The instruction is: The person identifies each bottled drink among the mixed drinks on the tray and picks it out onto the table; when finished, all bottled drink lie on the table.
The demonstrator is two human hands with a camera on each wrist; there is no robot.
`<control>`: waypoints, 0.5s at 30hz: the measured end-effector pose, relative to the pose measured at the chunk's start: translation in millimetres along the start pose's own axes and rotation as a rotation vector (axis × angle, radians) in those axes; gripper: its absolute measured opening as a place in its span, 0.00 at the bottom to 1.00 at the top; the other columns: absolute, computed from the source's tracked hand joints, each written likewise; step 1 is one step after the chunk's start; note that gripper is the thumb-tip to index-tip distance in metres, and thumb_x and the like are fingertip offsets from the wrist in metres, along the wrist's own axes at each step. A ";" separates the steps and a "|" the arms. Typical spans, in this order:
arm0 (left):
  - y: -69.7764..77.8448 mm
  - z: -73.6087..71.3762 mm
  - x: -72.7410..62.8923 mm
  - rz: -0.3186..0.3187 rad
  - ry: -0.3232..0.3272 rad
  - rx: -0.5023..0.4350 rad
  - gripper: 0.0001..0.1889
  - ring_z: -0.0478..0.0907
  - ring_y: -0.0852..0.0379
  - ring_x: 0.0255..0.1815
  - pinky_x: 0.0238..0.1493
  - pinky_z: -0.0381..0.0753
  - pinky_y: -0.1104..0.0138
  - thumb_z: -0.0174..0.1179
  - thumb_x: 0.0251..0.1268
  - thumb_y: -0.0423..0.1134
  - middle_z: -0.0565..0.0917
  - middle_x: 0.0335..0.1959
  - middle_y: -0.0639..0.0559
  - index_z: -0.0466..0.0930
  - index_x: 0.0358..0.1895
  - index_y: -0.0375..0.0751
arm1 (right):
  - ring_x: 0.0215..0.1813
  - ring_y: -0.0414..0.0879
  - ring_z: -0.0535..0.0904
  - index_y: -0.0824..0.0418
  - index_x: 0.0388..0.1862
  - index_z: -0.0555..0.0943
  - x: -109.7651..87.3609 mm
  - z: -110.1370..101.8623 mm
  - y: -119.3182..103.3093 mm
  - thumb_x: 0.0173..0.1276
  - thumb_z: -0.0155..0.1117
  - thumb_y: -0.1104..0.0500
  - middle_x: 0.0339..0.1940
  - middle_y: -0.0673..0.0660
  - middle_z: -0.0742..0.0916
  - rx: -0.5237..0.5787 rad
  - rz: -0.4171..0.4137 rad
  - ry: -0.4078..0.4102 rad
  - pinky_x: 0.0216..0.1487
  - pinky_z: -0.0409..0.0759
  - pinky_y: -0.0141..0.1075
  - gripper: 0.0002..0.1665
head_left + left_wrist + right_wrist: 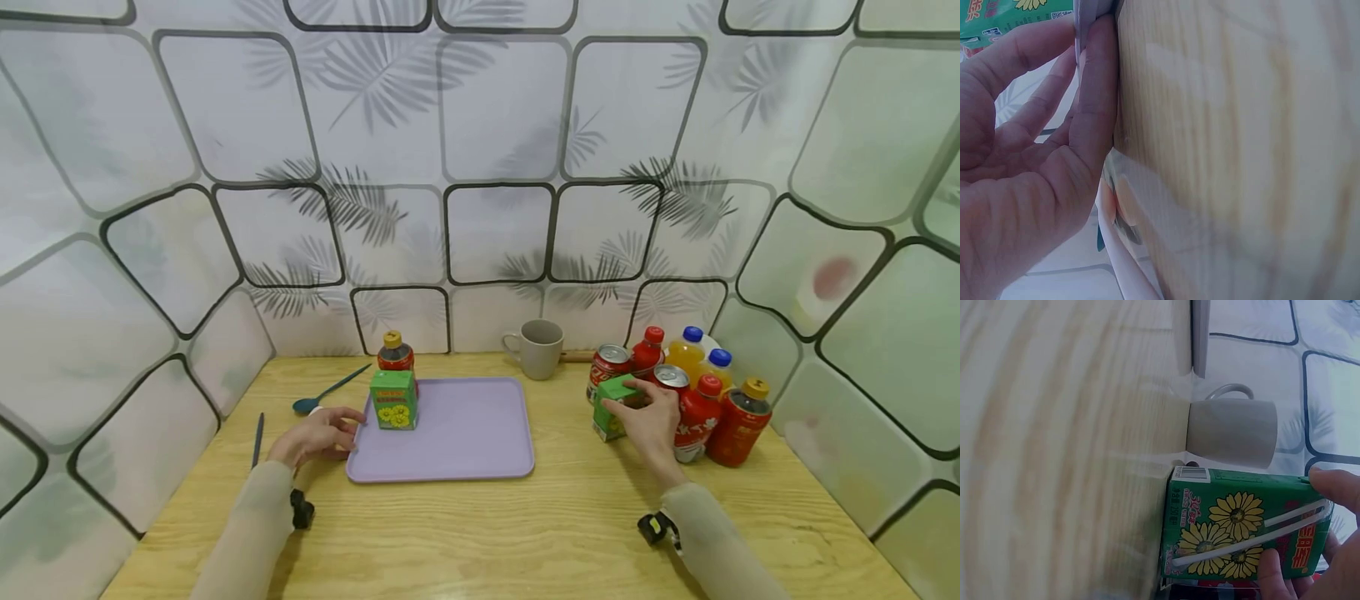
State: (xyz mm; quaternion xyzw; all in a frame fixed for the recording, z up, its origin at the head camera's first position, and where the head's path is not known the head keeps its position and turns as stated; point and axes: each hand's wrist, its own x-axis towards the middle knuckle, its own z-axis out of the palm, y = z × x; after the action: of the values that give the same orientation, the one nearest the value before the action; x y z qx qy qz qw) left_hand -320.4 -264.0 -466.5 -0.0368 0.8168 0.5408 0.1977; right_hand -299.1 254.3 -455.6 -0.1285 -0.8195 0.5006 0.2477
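Note:
My right hand (651, 419) grips a green drink carton (609, 408) by its upper part, between thumb and fingers. In the right wrist view this carton (1229, 528) shows yellow flowers and a white straw along its side. It stands upright at the table surface, beside the cans. My left hand (321, 437) holds the left rim of a lilac tray (465, 433), which lies flat. In the left wrist view the rim (1088, 15) sits between its fingers. Another green carton (394, 402) stands on the tray's left side, with a dark, yellow-capped bottle (396, 354) behind it.
A grey mug (540, 350) stands at the back. Right of the held carton crowd cans (612, 360), red bottles (697, 421), orange drinks (686, 352) and a yellow-capped bottle (738, 425). A dark blue spoon (330, 390) and a thin dark utensil (258, 437) lie at left.

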 end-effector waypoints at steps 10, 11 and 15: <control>1.6 0.5 -2.0 0.010 -0.003 0.004 0.29 0.72 0.54 0.39 0.39 0.83 0.64 0.62 0.56 0.23 0.72 0.40 0.46 0.70 0.64 0.33 | 0.61 0.62 0.65 0.65 0.55 0.81 -1.6 -1.2 -5.0 0.55 0.77 0.56 0.60 0.68 0.69 -0.004 -0.050 0.007 0.62 0.66 0.54 0.29; 1.3 0.5 -1.9 0.010 -0.004 0.004 0.29 0.72 0.54 0.39 0.39 0.83 0.64 0.62 0.56 0.23 0.72 0.40 0.46 0.70 0.64 0.33 | 0.62 0.62 0.65 0.66 0.55 0.82 -1.9 -1.1 -5.0 0.55 0.77 0.57 0.61 0.68 0.69 0.003 -0.056 0.007 0.63 0.66 0.54 0.29; 0.8 0.6 -1.2 0.007 -0.002 -0.002 0.29 0.72 0.54 0.38 0.39 0.83 0.64 0.62 0.55 0.23 0.73 0.40 0.47 0.71 0.63 0.33 | 0.63 0.58 0.67 0.66 0.53 0.83 -1.6 -1.3 -2.4 0.55 0.77 0.58 0.62 0.65 0.72 0.035 -0.084 0.011 0.60 0.70 0.47 0.27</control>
State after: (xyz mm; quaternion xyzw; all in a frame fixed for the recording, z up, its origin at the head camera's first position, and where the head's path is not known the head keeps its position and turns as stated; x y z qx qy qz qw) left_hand -319.4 -263.4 -465.6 -0.0334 0.8161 0.5424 0.1965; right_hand -297.0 253.5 -453.3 -0.0925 -0.8138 0.5033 0.2753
